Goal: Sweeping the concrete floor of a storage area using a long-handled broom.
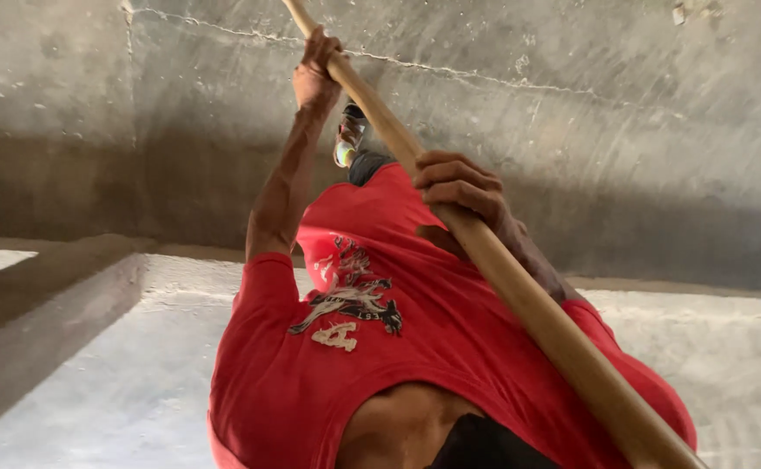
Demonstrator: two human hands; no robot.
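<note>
Both hands grasp the wooden pole (502, 269): left hand (315, 74) clenched far along it, right hand (459, 191) nearer (above the red shirt (380, 347)).

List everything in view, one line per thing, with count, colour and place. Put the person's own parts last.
Long round wooden pole: one, light brown, running diagonally from top centre to bottom right, gripped by both hands.
Rough concrete surface: one, grey, filling the upper half of the view, with a thin crack line across it.
Pale concrete ledge: one, whitish grey, across the lower half, darker band at left.
Shoe: one, multicoloured, beside the pole near top centre.
Red short-sleeved shirt: one, red with a printed graphic, centre and bottom, worn by the person.
Left hand: one, closed around the pole near the top.
Right hand: one, closed around the pole at mid-frame.
</note>
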